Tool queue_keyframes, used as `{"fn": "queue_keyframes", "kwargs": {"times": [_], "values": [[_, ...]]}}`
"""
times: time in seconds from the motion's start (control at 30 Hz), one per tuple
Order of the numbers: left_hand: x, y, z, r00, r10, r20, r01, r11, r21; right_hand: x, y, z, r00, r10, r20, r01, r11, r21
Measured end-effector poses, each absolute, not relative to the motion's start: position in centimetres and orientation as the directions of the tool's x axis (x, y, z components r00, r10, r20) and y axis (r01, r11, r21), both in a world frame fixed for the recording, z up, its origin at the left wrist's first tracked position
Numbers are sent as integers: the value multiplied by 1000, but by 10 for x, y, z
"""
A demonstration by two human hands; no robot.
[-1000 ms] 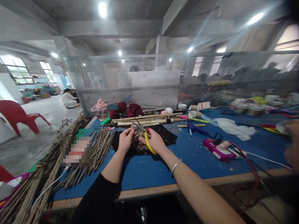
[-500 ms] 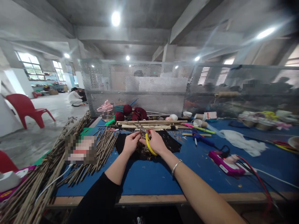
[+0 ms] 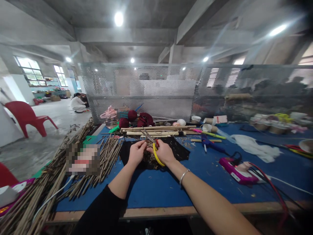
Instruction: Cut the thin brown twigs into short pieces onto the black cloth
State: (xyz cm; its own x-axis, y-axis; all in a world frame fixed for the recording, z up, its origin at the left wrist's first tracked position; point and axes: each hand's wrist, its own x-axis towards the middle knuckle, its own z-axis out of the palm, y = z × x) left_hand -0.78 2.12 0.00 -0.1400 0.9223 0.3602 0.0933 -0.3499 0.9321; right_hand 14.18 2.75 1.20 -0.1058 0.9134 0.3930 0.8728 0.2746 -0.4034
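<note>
Two bare hands meet over a blue work surface. The right hand grasps yellow-handled scissors; its grip is closed around the handles, on the near side of the tool. The blades stand parted, reaching out beyond the grip toward the far left, above and between the two hands. The left hand, just left of the scissors, has its grip pinched, thumb against fingers; whatever is between the fingertips is too small to tell.

Beneath the hands, a heap of dried plant scraps lies on a black cloth. To the left are many cut brown twigs. On the far side, pale sticks lie crosswise, with dark red yarn balls behind them. To the right are a blue glue gun, a crumpled white plastic bag and, nearer, a purple power strip. A perforated metal screen stands at the far edge. At far left, past a red chair, a person in white crouches on the floor.
</note>
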Motion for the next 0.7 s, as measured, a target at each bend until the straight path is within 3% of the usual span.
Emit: {"fn": "queue_keyframes", "kwargs": {"times": [0.47, 0.7], "values": [[-12, 21, 0, -92, 926, 367, 197, -344, 918, 146, 20, 8, -63, 952, 301, 885, 192, -423], [-15, 31, -9, -179, 930, 320, 88, -309, 947, 143, 20, 8, -46, 966, 255, 918, 141, -371]]}}
